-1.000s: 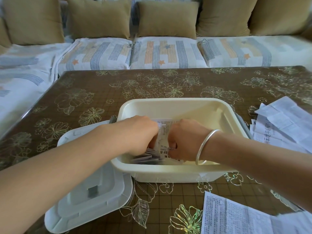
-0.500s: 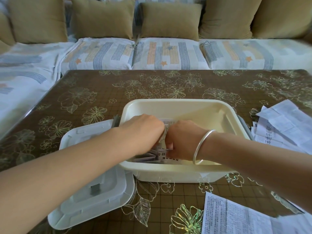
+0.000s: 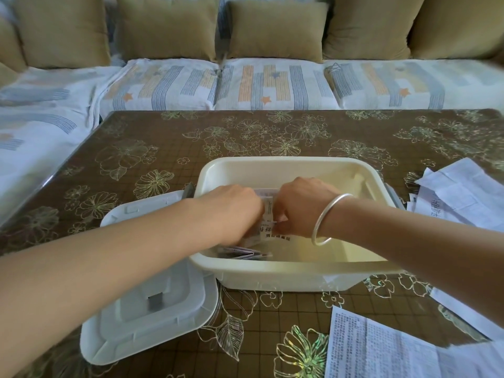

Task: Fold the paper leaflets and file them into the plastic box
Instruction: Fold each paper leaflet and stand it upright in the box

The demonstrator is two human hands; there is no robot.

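Both hands are down inside the plastic box, knuckles up and close together. The left hand has its fingers curled down over one edge of a folded leaflet, though its fingertips are hidden. The right hand, a bracelet on its wrist, pinches the other edge, so the leaflet stands between them.

Nearer than the right hand, a printed sheet lies flat and unfolded on the table. The lid lies off the box under the left forearm. Just below the left hand, a few filed leaflets lie in the box's near corner. Out beyond the right wrist sits a loose pile of sheets, not yet folded. Past the hands, the far half of the box shows bare floor.

I judge the job to be in its early-to-middle part: some leaflets are in, one is being seated, and several sheets remain to be folded and filed.

Against a second ago, the hands have drawn closer together, so less of the leaflet shows between them. The box, lid and loose sheets lie as they did.
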